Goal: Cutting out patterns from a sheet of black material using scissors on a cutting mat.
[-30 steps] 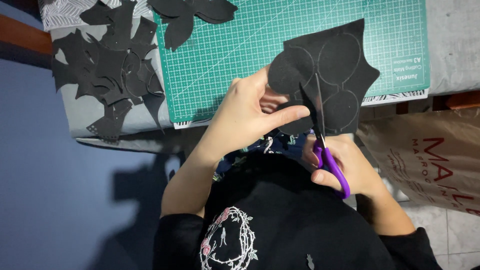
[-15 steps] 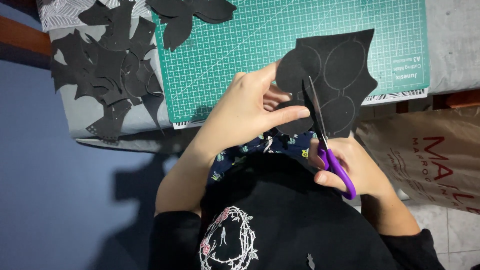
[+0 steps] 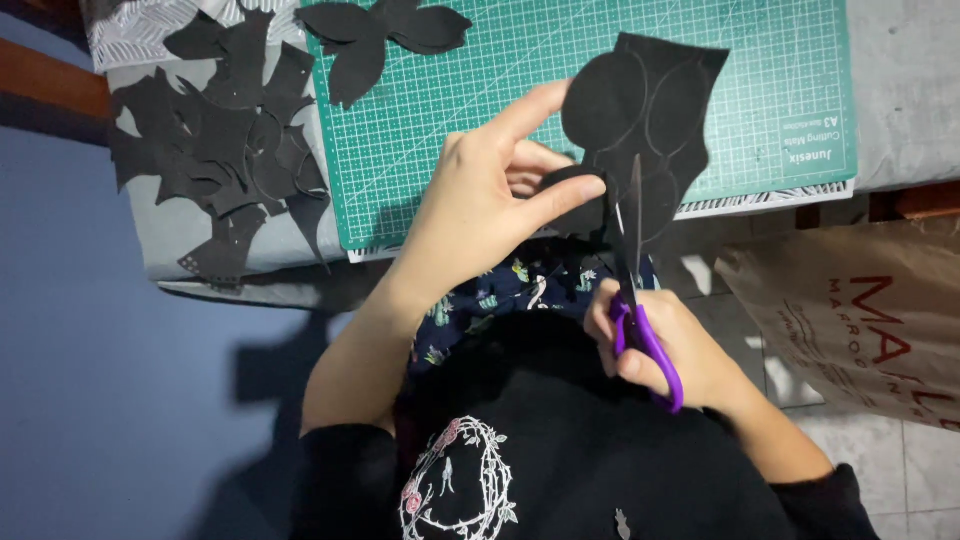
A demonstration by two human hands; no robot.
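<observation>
My left hand (image 3: 480, 215) pinches a black sheet (image 3: 650, 120) with faint rounded outlines drawn on it, thumb and fingers at its lower left edge. My right hand (image 3: 665, 345) grips purple-handled scissors (image 3: 635, 290) whose blades point up into the sheet's lower edge. The sheet hangs above the near edge of a green cutting mat (image 3: 480, 70). Both hands work over my lap, just in front of the table edge.
A heap of black offcuts (image 3: 220, 150) lies on the grey cloth left of the mat. A cut black leaf-like shape (image 3: 385, 30) rests at the mat's top. A brown paper bag (image 3: 860, 320) stands on the floor at right.
The black sheet has been turned and lifted a little toward the right. The scissors stayed in its lower edge with the blades slightly further in.
</observation>
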